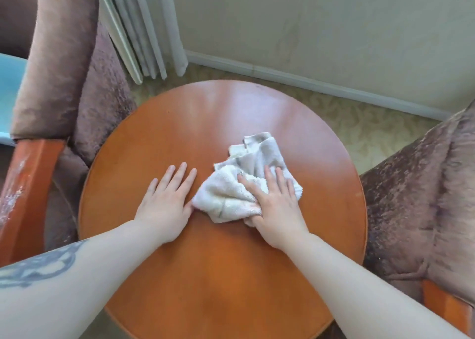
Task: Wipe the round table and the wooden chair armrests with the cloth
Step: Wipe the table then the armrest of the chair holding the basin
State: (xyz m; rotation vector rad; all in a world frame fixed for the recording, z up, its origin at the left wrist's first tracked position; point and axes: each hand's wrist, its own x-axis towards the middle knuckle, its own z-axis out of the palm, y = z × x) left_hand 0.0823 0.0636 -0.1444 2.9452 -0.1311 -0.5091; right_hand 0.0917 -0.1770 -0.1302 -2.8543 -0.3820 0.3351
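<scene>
A round orange-brown wooden table (205, 122) fills the middle of the view. A crumpled white cloth (226, 194) with grey marks lies on it, right of centre. My right hand (276, 202) presses down on the cloth's near right part, fingers spread and the thumb tucked under a fold. Just left of the cloth, my left hand (168, 200) lies flat on the bare tabletop, holding nothing. A wooden armrest (28, 184) with whitish dust streaks runs along the left chair. The corner of another wooden armrest (446, 305) shows at the lower right.
Two brown velvet armchairs flank the table, one at the left (64, 68) and one at the right (424, 197). Pale curtain folds (144, 30) hang behind the table. A cream wall with a skirting board (308, 81) stands beyond patterned carpet.
</scene>
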